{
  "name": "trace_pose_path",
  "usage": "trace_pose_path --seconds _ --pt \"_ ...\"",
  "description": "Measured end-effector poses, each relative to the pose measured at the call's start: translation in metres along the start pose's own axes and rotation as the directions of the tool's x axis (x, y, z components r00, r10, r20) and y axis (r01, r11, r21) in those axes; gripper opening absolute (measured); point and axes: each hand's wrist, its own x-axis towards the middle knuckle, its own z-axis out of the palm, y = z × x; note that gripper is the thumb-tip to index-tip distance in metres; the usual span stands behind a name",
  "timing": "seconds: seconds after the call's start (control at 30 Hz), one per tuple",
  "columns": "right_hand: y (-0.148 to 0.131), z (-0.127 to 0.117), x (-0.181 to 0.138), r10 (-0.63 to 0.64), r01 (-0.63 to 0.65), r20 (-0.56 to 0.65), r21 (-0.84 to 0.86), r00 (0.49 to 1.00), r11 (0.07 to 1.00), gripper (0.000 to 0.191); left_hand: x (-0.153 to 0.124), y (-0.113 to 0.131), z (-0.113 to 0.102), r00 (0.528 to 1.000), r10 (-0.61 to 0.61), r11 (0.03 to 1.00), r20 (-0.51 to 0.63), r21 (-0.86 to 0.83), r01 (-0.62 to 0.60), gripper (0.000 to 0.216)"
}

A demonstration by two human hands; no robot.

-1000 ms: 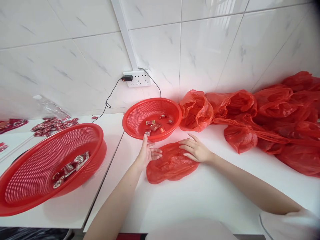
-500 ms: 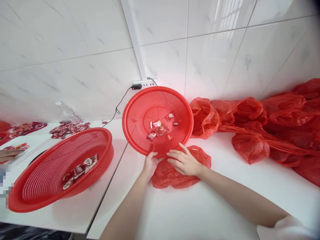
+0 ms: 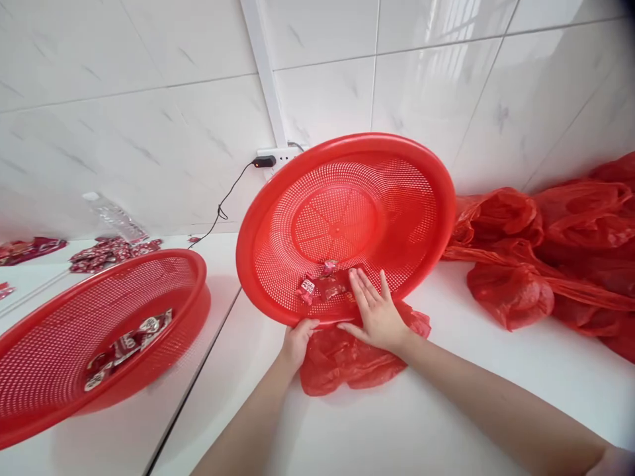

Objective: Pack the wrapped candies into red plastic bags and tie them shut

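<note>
A red plastic basket (image 3: pixel 337 149) is tilted up toward me, its near rim low over a red plastic bag (image 3: pixel 342 360) on the table. My left hand (image 3: pixel 297 340) grips that near rim, thumb along the edge. My right hand (image 3: pixel 374 311) reaches over the rim with fingers spread, fingertips beside the small wrapped snacks (image 3: pixel 307 289) at the basket's lower side. One wrapper is pink and white, others dark red. Whether the right fingertips touch a packet I cannot tell. The bag's mouth is hidden behind the basket and hands.
A second red basket (image 3: pixel 196 277) with several wrapped snacks (image 3: pixel 129 344) stands at left. Behind it lie a pile of red packets (image 3: pixel 106 254) and a clear plastic bottle (image 3: pixel 114 218). Filled red bags (image 3: pixel 510 294) line the right wall. A power strip (image 3: pixel 285 155) with cable sits behind.
The basket has been tilted up toward me and looks larger. Its snacks have slid to the near side. My right hand has moved over the rim into it.
</note>
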Motion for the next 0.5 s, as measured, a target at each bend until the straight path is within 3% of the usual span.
trace_pose_path --seconds 0.13,0.27,0.37,0.43,0.5 --pt "0.003 0.004 -0.002 -0.090 0.083 0.081 0.077 0.993 0.994 0.056 0.003 -0.004 0.001 1.000 0.029 0.999 0.013 -0.039 -0.028 0.032" --pt "0.005 0.005 -0.002 -0.123 0.124 -0.023 0.326 0.992 0.937 0.033 0.007 0.002 -0.001 1.000 0.025 0.998 -0.013 -0.050 -0.026 0.031" --pt "0.006 0.004 -0.004 0.106 -0.034 -0.094 0.566 0.990 0.823 0.030 0.010 0.005 -0.003 1.000 -0.005 0.998 -0.008 -0.065 0.004 0.030" --pt "0.005 0.001 -0.006 0.298 -0.195 -0.046 0.658 0.953 0.727 0.028 0.010 0.006 -0.004 1.000 -0.020 0.997 0.014 -0.075 0.021 0.031" --pt "0.005 -0.003 -0.009 0.384 -0.272 0.007 0.717 0.923 0.642 0.026 0.011 0.006 -0.005 1.000 -0.002 0.997 0.025 -0.072 0.004 0.031"
